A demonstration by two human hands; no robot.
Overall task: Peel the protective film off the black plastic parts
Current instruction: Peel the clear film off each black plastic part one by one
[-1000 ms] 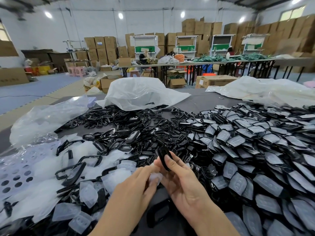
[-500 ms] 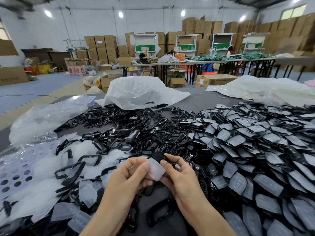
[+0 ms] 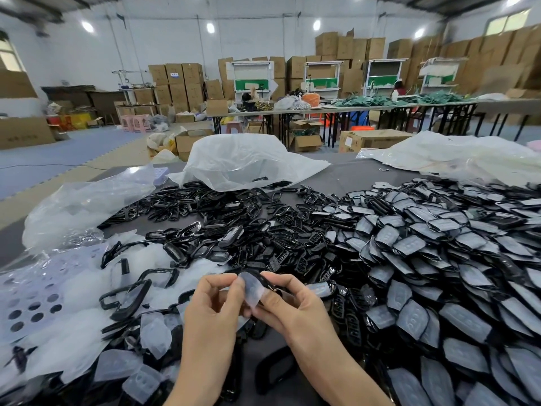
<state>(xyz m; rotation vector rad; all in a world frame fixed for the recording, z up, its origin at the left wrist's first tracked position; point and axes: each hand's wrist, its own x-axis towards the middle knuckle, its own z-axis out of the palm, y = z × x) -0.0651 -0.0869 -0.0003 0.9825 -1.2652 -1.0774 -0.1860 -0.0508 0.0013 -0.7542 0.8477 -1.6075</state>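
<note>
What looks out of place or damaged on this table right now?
Nothing stands out. Peeled films lie heaped at left among black frames, filmed parts pile at right; the left hand pinches a film, the right hand grips its black part.

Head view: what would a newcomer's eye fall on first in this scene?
First, the huge heap of black plastic parts still under grey film, filling the right side. Next, at bottom centre, the left hand pinches a translucent protective film on a small black plastic part held by the right hand. Peeled clear films lie heaped on the left.
</note>
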